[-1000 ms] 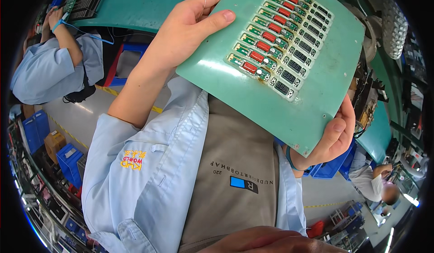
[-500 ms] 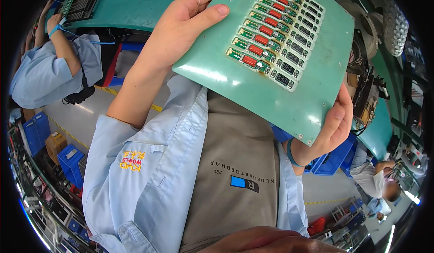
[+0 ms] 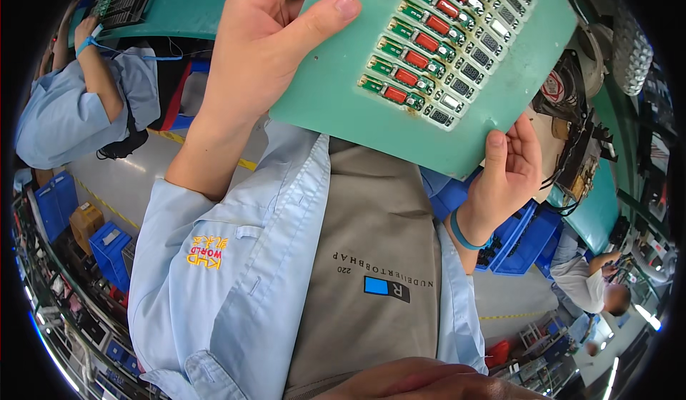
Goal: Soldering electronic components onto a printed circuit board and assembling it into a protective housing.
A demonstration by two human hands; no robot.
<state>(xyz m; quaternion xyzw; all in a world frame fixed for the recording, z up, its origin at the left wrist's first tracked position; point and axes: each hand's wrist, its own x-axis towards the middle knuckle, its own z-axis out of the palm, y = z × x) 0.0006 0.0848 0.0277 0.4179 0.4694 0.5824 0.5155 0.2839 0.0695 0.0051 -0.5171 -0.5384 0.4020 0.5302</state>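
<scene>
Lifted higher than before, green board [image 3: 371,93] pinched by left hand [image 3: 264,50] and right hand [image 3: 504,175]; could tip, scattering small parts [image 3: 436,50].

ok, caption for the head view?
Both hands, left and right, hold a green tray of small circuit boards.

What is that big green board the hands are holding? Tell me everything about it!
The green board is a flat, stiff-looking panel, tilted and held up in the air. Rows of small circuit strips with red and dark parts sit in it. The left hand grips one edge, thumb on top; the right hand holds the opposite edge.
</scene>
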